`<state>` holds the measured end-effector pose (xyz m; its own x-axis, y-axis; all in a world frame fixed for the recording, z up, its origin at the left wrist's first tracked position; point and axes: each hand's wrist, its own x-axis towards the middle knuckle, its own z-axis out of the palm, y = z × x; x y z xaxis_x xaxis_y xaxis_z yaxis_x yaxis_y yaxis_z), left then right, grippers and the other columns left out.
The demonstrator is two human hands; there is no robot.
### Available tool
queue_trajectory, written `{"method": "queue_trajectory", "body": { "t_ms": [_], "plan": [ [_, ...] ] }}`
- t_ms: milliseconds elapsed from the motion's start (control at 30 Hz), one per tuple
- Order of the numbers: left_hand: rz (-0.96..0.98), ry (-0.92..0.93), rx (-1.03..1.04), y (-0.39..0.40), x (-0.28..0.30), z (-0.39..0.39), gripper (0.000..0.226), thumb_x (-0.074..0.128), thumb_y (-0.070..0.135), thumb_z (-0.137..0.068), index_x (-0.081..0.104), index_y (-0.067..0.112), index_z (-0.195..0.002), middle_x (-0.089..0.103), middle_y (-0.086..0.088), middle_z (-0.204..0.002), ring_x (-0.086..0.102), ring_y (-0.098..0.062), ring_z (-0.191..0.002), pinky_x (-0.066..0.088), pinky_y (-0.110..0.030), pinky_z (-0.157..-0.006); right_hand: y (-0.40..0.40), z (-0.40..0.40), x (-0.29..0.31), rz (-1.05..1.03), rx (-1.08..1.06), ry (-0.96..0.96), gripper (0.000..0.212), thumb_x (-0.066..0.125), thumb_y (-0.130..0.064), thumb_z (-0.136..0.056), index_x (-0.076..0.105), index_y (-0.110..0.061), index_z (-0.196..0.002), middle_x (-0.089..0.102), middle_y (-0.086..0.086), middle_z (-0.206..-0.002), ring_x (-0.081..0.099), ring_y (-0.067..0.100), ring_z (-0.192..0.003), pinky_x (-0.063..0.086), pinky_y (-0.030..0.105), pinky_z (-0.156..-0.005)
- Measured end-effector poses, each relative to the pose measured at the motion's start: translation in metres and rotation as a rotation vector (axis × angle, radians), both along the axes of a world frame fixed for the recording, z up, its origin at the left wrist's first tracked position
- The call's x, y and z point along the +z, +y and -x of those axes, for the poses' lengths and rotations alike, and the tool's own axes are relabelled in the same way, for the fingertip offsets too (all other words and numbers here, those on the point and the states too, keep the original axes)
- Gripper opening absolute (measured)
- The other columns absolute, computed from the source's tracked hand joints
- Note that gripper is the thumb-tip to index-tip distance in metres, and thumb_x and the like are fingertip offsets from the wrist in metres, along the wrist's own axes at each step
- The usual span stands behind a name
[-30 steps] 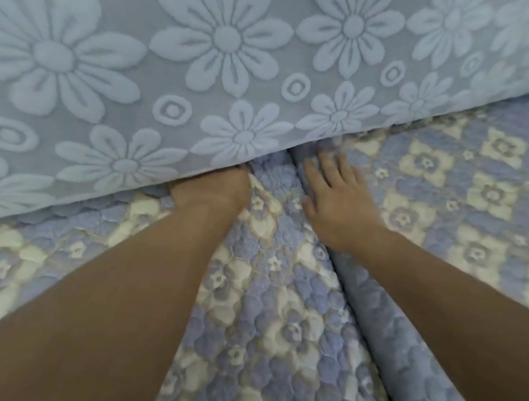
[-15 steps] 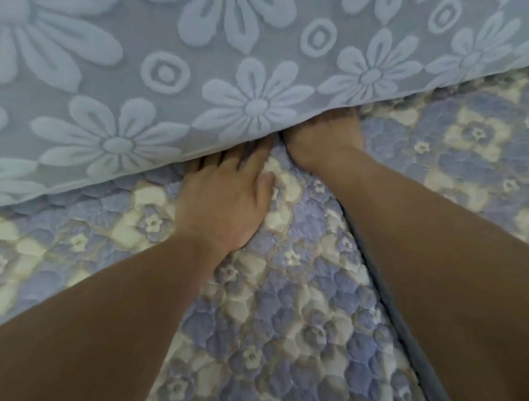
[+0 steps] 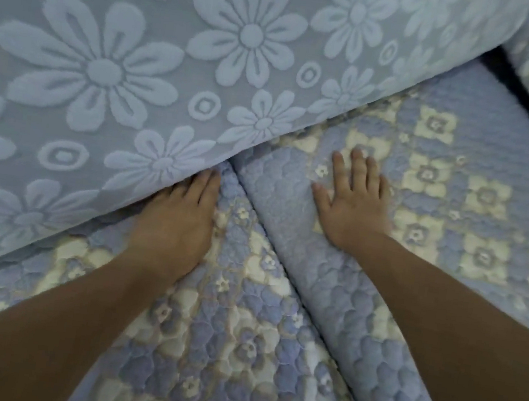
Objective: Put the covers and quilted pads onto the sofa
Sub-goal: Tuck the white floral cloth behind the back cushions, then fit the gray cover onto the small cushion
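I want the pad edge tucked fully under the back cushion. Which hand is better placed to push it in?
Left, probably. The left hand already has its fingertips at the crease under the flowered back cushion, while the right hand lies flat on the quilted pad, away from it.

Back cover (image 3: 140,59): matt blue cloth, raised fuzzy flower motifs on a smoother ground. Quilted pads (image 3: 237,348) (image 3: 459,192): soft padded cloth, stitched puffy blue-and-cream floral surface, matt, no sheen.
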<state>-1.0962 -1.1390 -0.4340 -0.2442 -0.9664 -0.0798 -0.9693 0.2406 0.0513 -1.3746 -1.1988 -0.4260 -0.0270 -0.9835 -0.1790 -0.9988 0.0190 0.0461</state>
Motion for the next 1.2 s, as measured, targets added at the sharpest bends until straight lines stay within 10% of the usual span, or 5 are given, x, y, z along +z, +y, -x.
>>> {"method": "queue_trajectory", "body": {
  "t_ms": [400, 600, 767, 933, 1200],
  "plan": [
    [-0.156, -0.036, -0.067, -0.045, -0.02, 0.069, 0.074, 0.034, 0.024, -0.08, 0.041, 0.015, -0.152, 0.039, -0.008, -0.158, 0.038, -0.029, -0.145, 0.034, -0.057, -0.113, -0.005, 0.009, -0.019, 0.054, 0.036, -0.094, 0.07, 0.014, -0.059, -0.101, -0.003, -0.025, -0.16, -0.01, 0.01, -0.167, -0.012, 0.033, -0.153, -0.005, 0.053, -0.122],
    [-0.448, -0.275, 0.058, -0.062, 0.013, 0.09, 0.065, 0.033, 0.019, -0.101, 0.008, 0.018, -0.161, 0.006, -0.004, -0.169, 0.013, -0.028, -0.154, 0.02, -0.047, -0.122, -0.024, 0.025, 0.018, -0.307, 0.089, -0.247, 0.071, 0.02, -0.06, -0.1, -0.009, -0.032, -0.158, -0.022, 0.001, -0.165, -0.023, 0.03, -0.15, -0.011, 0.051, -0.121],
    [-0.767, -0.358, 0.064, -0.012, 0.105, 0.153, 0.047, 0.035, 0.026, -0.104, 0.04, 0.02, -0.151, 0.044, -0.006, -0.152, 0.046, -0.026, -0.137, 0.039, -0.036, -0.112, 0.035, 0.111, 0.089, -0.626, 0.181, -0.321, 0.056, 0.028, -0.042, -0.106, 0.018, -0.026, -0.159, 0.0, 0.0, -0.168, 0.001, 0.027, -0.153, 0.007, 0.049, -0.123],
    [-0.943, -0.145, -0.068, 0.087, 0.204, 0.247, 0.049, 0.046, 0.038, -0.097, 0.053, 0.019, -0.141, 0.05, -0.008, -0.149, 0.051, -0.026, -0.132, 0.043, -0.035, -0.108, 0.251, 0.229, 0.177, -0.902, -0.209, -0.264, 0.052, 0.039, -0.023, -0.103, 0.032, -0.026, -0.154, 0.021, 0.005, -0.164, 0.027, 0.029, -0.147, 0.025, 0.046, -0.119],
    [-0.841, 0.188, -0.29, 0.221, 0.345, 0.386, 0.037, 0.045, 0.024, -0.104, 0.056, 0.02, -0.139, 0.056, -0.005, -0.141, 0.061, -0.022, -0.108, 0.049, -0.035, -0.091, 0.465, 0.307, 0.365, -0.309, -1.044, -0.587, 0.033, 0.041, -0.017, -0.103, 0.063, -0.002, -0.122, 0.064, 0.02, -0.121, 0.06, 0.036, -0.11, 0.048, 0.041, -0.092]
  ]
}}
